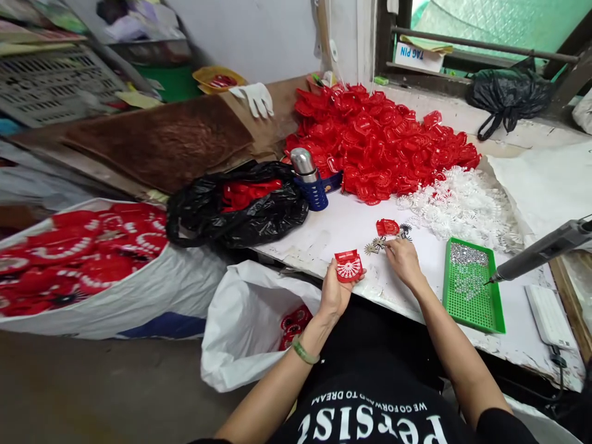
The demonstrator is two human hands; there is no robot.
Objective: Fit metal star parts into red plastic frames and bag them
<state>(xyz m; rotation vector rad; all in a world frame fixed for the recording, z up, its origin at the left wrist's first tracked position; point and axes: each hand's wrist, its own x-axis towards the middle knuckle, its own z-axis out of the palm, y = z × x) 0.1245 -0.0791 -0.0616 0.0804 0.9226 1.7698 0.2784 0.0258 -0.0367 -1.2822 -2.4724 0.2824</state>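
My left hand (337,288) holds a red plastic part (348,266) over the table's front edge. A white spoked fan-shaped piece lies in its face. My right hand (403,260) is at the table with its fingertips pinched beside a few grey spoked discs (375,246); whether a disc is between them is hidden. Just behind those discs lie another red part (387,227) and some black spoked discs (406,229). To the right of this hand, a green tray (475,317) carries small silvery screws, several standing in its holes.
Behind are a big heap of red parts (379,142) and a pile of white spoked pieces (462,206). An electric screwdriver (541,250) hangs over the tray. A steel flask (303,163) stands by a black bag (272,216). White sacks (231,308) with red parts are at left.
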